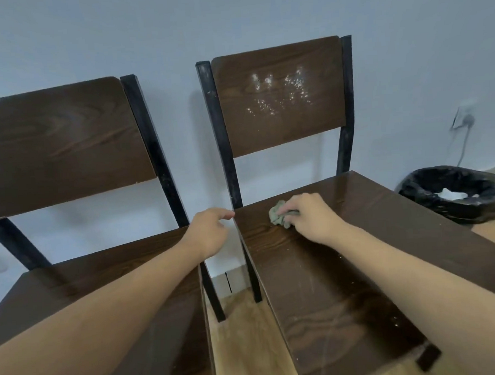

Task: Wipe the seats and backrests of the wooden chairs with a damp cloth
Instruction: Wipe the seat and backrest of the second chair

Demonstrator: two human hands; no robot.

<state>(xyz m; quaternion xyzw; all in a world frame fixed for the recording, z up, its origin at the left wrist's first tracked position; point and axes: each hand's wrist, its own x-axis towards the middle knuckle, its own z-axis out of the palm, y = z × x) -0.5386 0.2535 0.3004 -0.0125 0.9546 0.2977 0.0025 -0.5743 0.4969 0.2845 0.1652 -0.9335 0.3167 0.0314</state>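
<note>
Two dark wooden chairs with black metal frames stand side by side against a pale wall. On the right chair's seat [325, 275], near its back left corner, my right hand [308, 215] presses a crumpled grey-green cloth [277, 213]. That chair's backrest [279, 96] shows wet, shiny droplets. My left hand [208, 232] hovers over the gap between the chairs, its fingertips touching the back left edge of the right seat, holding nothing. The left chair's seat [73, 285] lies under my left forearm; its backrest [60, 142] looks dry.
A black-lined waste bin [453, 193] with white paper inside stands on the floor right of the right chair. A wall socket with a plugged cable [463, 118] is above it. Light wooden floor [243, 345] shows between the chairs.
</note>
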